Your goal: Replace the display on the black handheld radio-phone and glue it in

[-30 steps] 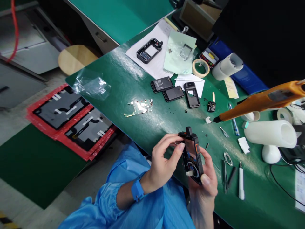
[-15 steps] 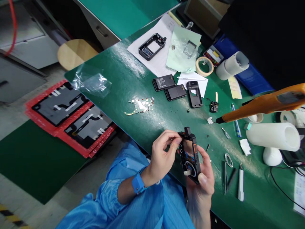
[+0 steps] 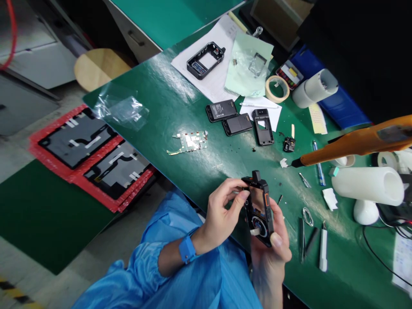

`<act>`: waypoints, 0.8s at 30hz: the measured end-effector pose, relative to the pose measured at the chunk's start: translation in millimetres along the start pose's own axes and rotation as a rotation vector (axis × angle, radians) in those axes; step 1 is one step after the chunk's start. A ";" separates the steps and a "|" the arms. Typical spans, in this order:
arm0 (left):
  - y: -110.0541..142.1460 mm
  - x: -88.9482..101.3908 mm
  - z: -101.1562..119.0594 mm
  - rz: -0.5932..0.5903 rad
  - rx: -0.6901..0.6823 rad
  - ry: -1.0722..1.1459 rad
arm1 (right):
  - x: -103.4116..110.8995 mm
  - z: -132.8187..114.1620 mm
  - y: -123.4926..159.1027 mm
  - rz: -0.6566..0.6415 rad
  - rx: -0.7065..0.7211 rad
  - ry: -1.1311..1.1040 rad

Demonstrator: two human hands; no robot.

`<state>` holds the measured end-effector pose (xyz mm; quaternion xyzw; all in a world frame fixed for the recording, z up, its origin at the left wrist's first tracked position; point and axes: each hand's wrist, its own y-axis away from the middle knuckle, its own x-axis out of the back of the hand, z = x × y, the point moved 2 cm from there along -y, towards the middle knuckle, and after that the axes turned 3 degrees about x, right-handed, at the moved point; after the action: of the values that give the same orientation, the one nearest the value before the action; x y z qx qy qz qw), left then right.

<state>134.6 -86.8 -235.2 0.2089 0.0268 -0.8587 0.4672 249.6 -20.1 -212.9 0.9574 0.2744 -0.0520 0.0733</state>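
Over the table's near edge, my right hand (image 3: 273, 253) grips the lower part of a black handheld radio housing (image 3: 268, 210) with an orange side button. The housing stands tilted, its hollow inside partly showing, with a round speaker (image 3: 260, 226) and a pale tab near the bottom. My left hand (image 3: 225, 210), with a blue wrist strap (image 3: 186, 249), pinches the housing's upper left edge between thumb and fingers. Whether a small part is between those fingertips is hidden. A bare circuit board (image 3: 189, 142) lies on the green table beyond my left hand.
Two black batteries (image 3: 222, 110) and a back cover (image 3: 264, 128) lie farther off. Another housing (image 3: 206, 61) rests on paper. An orange tool (image 3: 347, 143) reaches in from the right. Tweezers (image 3: 302, 240) and a white-handled cutter (image 3: 323, 249) lie to the right. Red-wrapped panels (image 3: 77, 137) stand left.
Both hands and the housing have shifted slightly to the right in view. My left thumb has moved a little down along the housing's left edge. The grips look the same.
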 end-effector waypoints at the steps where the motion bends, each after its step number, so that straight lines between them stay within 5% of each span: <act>1: -0.1 0.2 0.3 -0.005 -0.016 -0.011 | 1.4 1.9 1.0 0.020 0.001 0.000; 7: -0.4 1.9 -0.2 -0.017 -0.145 -0.077 | 8.5 10.2 7.1 0.167 -0.091 -0.007; 12: -0.2 2.1 -0.9 -0.013 -0.182 -0.117 | 7.9 5.6 5.7 0.164 -0.075 -0.008; 24: -6.3 4.6 -1.9 -0.032 -0.077 -0.090 | 10.4 12.3 7.5 0.119 -0.063 0.001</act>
<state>127.9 -86.5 -239.6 0.1518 0.0421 -0.8728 0.4620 261.7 -23.0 -225.6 0.9693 0.2185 -0.0386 0.1062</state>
